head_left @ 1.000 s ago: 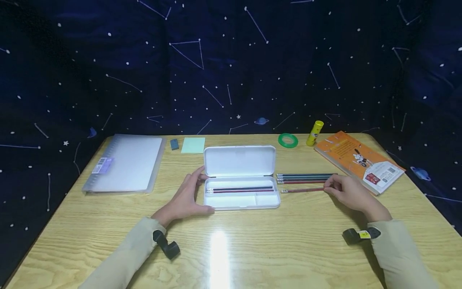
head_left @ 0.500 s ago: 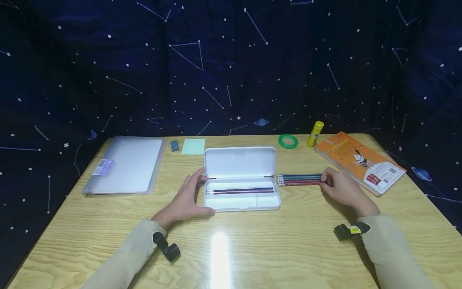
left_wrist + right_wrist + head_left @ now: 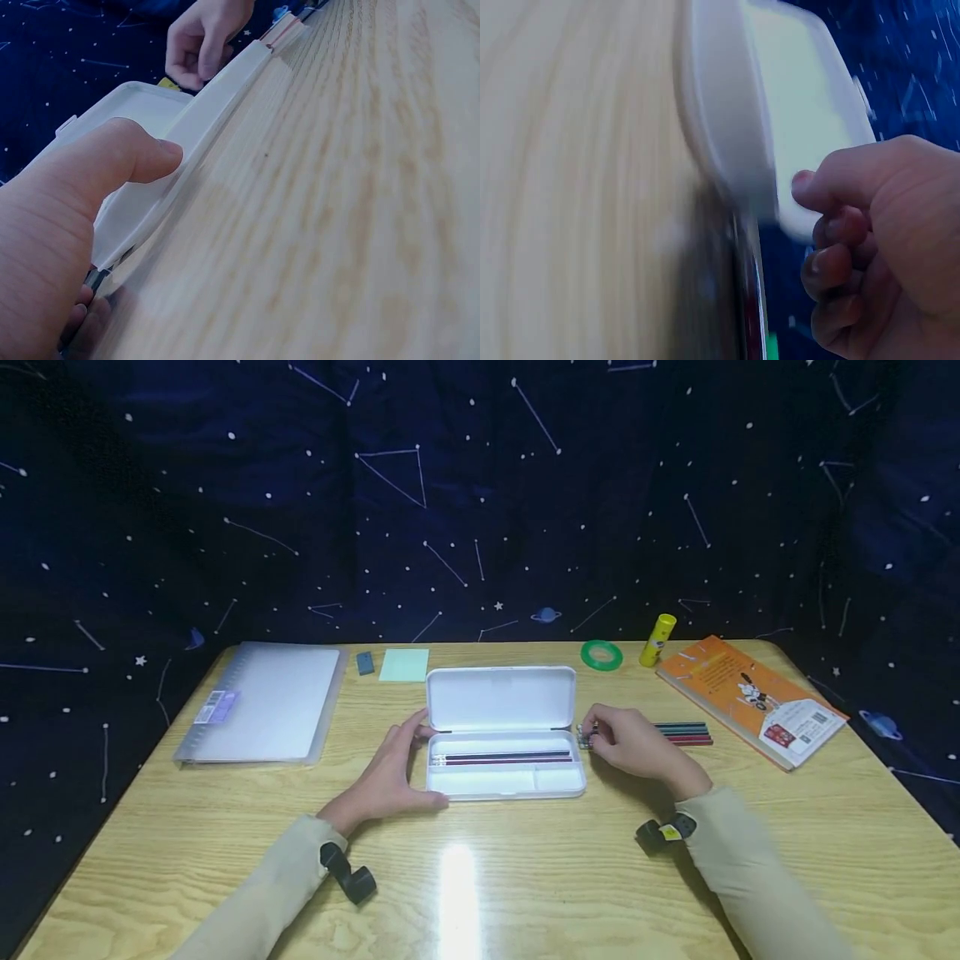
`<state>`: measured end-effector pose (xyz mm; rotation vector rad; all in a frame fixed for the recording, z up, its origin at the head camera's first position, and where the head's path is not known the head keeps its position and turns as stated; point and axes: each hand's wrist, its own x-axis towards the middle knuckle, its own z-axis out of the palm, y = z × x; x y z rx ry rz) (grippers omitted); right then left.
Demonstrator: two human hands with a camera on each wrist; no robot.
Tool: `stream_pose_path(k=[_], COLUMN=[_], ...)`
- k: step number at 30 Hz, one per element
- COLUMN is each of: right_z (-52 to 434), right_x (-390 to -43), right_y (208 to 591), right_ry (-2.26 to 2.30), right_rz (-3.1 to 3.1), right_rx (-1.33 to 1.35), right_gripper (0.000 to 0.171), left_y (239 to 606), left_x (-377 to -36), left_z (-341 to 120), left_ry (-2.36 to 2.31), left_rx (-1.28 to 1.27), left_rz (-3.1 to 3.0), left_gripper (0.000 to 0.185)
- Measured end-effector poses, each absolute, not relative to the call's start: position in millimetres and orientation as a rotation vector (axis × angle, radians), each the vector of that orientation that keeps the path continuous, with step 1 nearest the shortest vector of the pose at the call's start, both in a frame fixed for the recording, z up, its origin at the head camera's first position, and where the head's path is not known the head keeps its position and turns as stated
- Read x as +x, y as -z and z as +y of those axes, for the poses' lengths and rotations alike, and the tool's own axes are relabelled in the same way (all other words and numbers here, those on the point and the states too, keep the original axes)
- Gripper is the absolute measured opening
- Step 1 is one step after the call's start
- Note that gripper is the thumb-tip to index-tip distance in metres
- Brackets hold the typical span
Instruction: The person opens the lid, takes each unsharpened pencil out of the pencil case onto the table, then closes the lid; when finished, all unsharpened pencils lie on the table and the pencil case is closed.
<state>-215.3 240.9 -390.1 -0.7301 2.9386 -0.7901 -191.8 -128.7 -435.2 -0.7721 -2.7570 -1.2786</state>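
Observation:
A white pencil case lies with its lid raised. Two pencils, one dark and one red, lie in its long compartment. My left hand holds the case's left end, the thumb pressed on the front wall and the fingers behind; the left wrist view shows this thumb on the wall. Just right of the case, several pencils lie side by side, eraser ends toward it. My right hand is over those ends, covering part of them. Its fingers are loosely curled, with nothing visible between them.
Behind the case are a grey eraser, pale green sticky notes, a green tape roll and a yellow glue stick. A clear-covered notebook lies left, an orange book right. A starry cloth hangs behind the table.
My right hand brought the loose red pencil up against the others, let go of it, and moved left to their eraser ends. My left hand stayed on the case.

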Motion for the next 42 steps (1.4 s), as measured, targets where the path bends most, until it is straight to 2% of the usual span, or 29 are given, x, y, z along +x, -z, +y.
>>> stream_pose_path(k=[8, 21, 28, 42], right_z=[187.8, 160.5, 163.0, 193.8], right_x=[-220.8, -224.2, -224.3, -218.6], right_y=[387.5, 384.7, 386.7, 379.6], right_ry=[0.719, 0.451, 0.383, 0.735], right_rz=[2.826, 2.877, 2.909, 2.841], right_rx=[-0.871, -0.872, -0.920, -0.828], right_gripper=[0.012, 0.011, 0.007, 0.005], left_y=[436.4, 439.2, 441.5, 438.5], left_x=[-192.5, -192.5, -193.9, -192.3], left_z=[-131.6, -132.0, -129.2, -129.2], left_ry=[1.260, 1.287, 1.291, 1.297], left_rx=[-0.761, -0.753, -0.792, -0.771], left_rz=[-2.750, -2.749, -2.713, -2.738], left_gripper=[0.122, 0.123, 0.123, 0.122])
